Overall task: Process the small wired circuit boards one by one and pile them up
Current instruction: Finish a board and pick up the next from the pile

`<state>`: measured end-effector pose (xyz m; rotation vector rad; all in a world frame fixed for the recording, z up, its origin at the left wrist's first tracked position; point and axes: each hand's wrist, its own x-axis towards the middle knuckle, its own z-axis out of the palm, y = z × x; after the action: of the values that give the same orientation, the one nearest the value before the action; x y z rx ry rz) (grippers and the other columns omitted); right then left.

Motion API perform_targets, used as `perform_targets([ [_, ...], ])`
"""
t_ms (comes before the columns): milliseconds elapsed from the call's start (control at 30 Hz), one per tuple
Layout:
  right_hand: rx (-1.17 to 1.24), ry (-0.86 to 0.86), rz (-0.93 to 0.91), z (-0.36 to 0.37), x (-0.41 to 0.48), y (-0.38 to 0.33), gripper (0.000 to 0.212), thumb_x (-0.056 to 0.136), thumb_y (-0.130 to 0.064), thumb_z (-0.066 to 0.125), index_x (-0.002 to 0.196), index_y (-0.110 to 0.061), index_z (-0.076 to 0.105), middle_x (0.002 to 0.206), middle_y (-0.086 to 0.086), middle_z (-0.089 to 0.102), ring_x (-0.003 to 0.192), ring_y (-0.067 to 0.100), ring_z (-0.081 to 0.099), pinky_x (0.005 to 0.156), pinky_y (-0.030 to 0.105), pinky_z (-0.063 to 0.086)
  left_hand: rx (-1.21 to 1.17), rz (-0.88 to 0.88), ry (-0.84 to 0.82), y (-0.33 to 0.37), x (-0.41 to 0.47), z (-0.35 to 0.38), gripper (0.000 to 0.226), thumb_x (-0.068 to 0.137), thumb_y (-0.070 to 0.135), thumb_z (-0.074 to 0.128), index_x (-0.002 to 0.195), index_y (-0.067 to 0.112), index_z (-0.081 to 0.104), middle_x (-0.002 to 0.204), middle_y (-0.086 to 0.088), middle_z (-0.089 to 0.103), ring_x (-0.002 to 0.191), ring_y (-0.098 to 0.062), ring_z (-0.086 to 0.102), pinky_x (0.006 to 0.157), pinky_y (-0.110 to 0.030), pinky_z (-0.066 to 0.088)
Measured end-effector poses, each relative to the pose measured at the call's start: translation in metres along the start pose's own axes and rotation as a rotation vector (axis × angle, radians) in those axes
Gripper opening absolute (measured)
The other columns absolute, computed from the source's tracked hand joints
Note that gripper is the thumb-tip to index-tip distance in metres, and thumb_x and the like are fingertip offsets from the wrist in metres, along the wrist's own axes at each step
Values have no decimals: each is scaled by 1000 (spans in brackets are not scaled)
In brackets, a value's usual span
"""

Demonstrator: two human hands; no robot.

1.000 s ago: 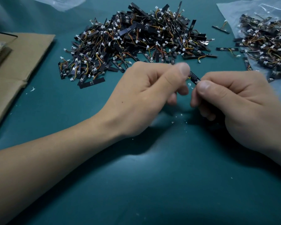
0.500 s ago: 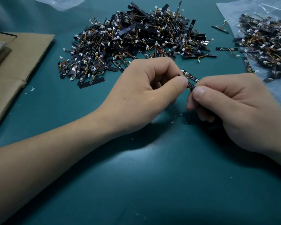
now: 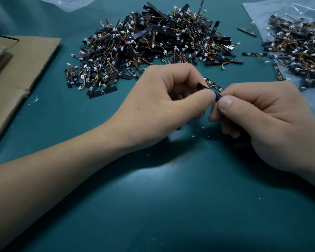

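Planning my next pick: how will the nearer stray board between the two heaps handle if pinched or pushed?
The stray board looks thin and flat: probably light, stiff, likely to slide on the green mat when pushed. Its thin wire curves loosely, so the white plug will probably dangle.

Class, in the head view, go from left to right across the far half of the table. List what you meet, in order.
Flattened cardboard → big pile of wired circuit boards → loose single board → clear plastic bag holding more boards.
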<state>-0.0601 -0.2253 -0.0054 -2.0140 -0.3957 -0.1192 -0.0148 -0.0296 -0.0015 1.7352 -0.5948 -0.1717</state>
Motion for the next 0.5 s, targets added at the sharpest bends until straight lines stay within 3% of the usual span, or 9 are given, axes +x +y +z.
perform_targets([
  [133,21,48,2,1,2,0,29,100,-33,50,82,-21,69,64,1,62,50,19,56,49,22,43,-36,-18,4,0,0,-1,19,88,17,74,71,23,69,56,-1,60,50,-16,49,47,-28,36],
  [367,-9,-25,18,0,-1,-2,29,95,-36,51,77,-22,70,60,0,62,52,17,57,52,21,42,17,8,-8,2,1,-2,19,96,17,63,78,12,62,55,4,57,48,-9,43,48,-23,35],
  [500,24,4,26,0,0,-1,29,94,-36,51,79,-20,70,62,3,64,52,18,58,51,24,44,5,23,1,2,-1,-2,18,95,15,62,78,14,61,55,3,57,50,-14,45,49,-30,36],
])
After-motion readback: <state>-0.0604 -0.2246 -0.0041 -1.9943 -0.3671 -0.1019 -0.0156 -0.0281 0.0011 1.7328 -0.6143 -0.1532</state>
